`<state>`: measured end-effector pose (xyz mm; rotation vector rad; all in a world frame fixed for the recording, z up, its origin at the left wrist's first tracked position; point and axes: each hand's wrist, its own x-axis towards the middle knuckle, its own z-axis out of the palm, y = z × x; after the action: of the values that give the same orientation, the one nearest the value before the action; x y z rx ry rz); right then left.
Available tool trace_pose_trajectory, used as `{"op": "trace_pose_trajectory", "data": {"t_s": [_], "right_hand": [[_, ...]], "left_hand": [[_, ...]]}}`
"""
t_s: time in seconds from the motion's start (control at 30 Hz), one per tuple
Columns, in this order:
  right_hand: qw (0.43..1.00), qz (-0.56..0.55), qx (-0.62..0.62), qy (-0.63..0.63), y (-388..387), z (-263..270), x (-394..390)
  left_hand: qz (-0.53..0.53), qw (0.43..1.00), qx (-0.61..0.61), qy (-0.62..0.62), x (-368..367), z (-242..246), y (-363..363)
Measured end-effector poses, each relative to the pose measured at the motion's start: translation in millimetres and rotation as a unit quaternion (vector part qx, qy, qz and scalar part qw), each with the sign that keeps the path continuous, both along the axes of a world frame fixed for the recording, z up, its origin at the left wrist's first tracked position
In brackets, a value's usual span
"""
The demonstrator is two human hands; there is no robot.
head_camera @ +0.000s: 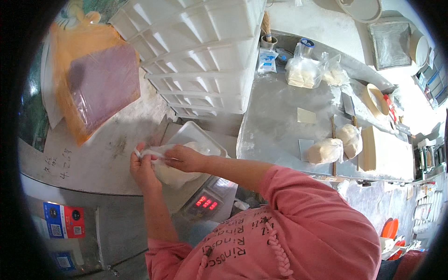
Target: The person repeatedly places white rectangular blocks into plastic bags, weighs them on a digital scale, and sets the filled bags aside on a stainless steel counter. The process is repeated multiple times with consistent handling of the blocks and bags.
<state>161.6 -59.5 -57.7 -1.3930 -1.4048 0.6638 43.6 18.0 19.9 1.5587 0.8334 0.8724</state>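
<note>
Both hands are at the neck of a clear plastic bag (176, 175) with pale contents, just behind a digital scale (206, 201) with a lit red display. My left hand (145, 169) pinches the twisted top of the bag between thumb and fingers. My right hand (185, 159) grips the gathered plastic from the other side, its fingertips partly hidden. The bag sits over or on the scale's platform; its exact contact is hidden. A white plastic tray (199, 134) lies directly behind the bag, partly covered by it.
Tall stacked white plastic crates (206, 52) rise behind the tray. At left lies an orange-and-purple plastic-wrapped package (101, 77). On the floury metal table (273, 101) at right are bagged pale food (325, 152), a cleaver (348, 105), and stacked dough sheets (385, 150).
</note>
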Motion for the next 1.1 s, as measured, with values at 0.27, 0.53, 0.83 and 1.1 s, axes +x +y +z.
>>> {"op": "trace_pose_trajectory", "data": {"t_s": [0.27,0.53,0.83,1.1], "right_hand": [[0.966,-0.227,0.073,-0.098,30.3,-33.7,10.2],[0.911,0.167,-0.237,0.293,19.6,34.0,29.6],[0.965,0.155,-0.127,-0.169,9.8,32.6,49.7],[0.873,-0.023,0.115,-0.472,21.5,7.9,29.8]], "left_hand": [[-0.341,0.845,0.321,0.26,-14.8,21.8,13.4],[-0.28,0.945,0.149,0.08,6.3,-3.6,52.7],[-0.328,0.918,0.027,0.221,-23.4,-68.6,59.2],[-0.109,0.922,-0.359,-0.092,4.9,-59.2,39.5]]}}
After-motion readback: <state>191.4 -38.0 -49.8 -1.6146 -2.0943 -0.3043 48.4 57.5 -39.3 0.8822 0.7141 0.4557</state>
